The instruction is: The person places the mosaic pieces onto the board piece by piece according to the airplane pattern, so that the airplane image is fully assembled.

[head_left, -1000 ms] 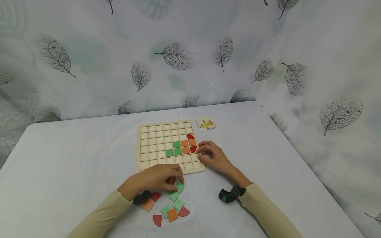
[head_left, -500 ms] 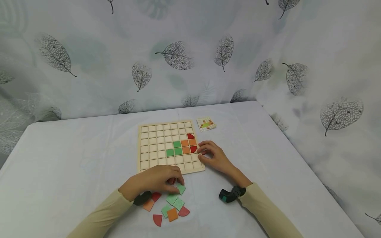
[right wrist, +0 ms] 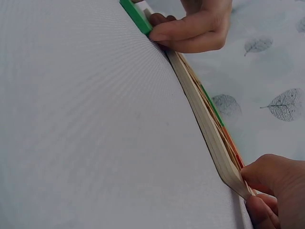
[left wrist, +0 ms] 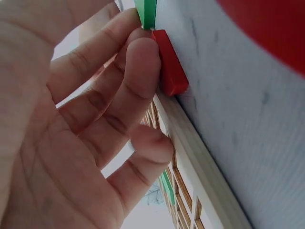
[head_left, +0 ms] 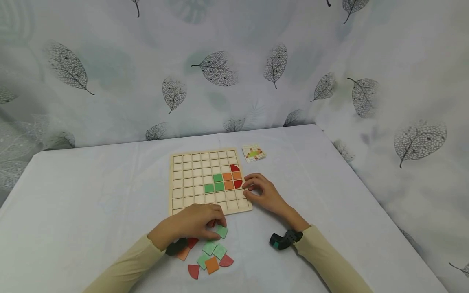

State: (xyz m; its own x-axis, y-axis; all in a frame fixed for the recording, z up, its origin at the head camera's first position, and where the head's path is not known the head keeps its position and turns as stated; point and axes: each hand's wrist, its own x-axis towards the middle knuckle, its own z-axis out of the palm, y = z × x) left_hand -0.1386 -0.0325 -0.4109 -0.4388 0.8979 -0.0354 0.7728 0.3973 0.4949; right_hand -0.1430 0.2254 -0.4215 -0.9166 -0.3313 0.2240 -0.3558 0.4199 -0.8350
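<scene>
My left hand [head_left: 196,221] is over loose tiles just in front of a wooden grid board [head_left: 185,183]. Its thumb and index finger pinch a green square tile [head_left: 222,231], which lies flat on the table. A red tile [left wrist: 172,67] touches its fingers in the left wrist view and is mostly hidden from above. At the board's right edge, my right hand [head_left: 264,195] grips the rim between thumb and fingers. Green, orange and red tiles sit in the board's cells, among them an orange square [head_left: 229,185] and a red quarter-circle [head_left: 237,184].
Several loose tiles lie near me, including an orange square [head_left: 212,265] and a red quarter-circle [head_left: 193,271]. A small pattern card [head_left: 253,153] rests beyond the board's right corner. Dark wrist devices [head_left: 285,239] are worn on both arms. Leaf-printed cloth hangs behind the white table [head_left: 91,195].
A loose green tile beside the left thumb has slid toward me and slightly left. The pinched green tile has shifted a little. My right hand and the board stay still.
</scene>
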